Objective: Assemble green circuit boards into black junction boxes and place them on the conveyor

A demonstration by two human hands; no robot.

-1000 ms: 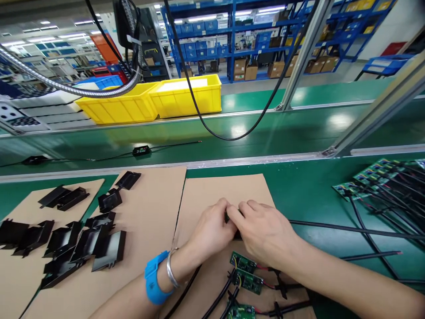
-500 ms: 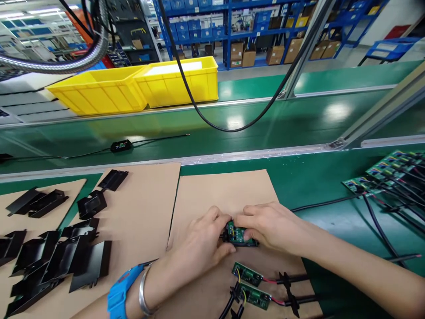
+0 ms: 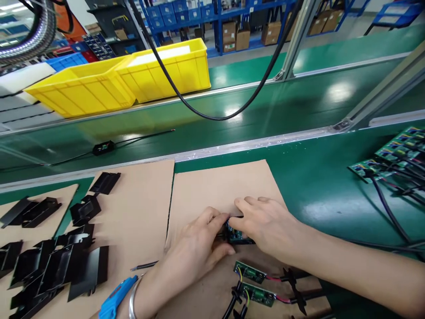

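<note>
A small green circuit board (image 3: 235, 234) sits in a black plastic housing on the cardboard, partly hidden by both hands. My left hand (image 3: 204, 239) grips the left end of this housing, fingertips at its far corner and thumb at the near side. Over the right part, my right hand (image 3: 265, 223) presses at the board with curled fingers; its thumb is out of sight. Just in front lie two more green boards, an upper one (image 3: 250, 272) and a lower one (image 3: 257, 294), both with red and yellow wires and black cables.
Several black housings (image 3: 59, 266) lie on cardboard at the left. At the right edge are wired boards (image 3: 398, 153) with black cables. A cabled black box (image 3: 103, 147) rests on the green belt beyond the metal rail (image 3: 232, 146). Yellow bins (image 3: 172, 73) stand behind.
My right hand has shifted over the board, covering more of it, and its thumb has gone from sight. My left hand stays at the housing's left end. The camera view has tilted slightly.
</note>
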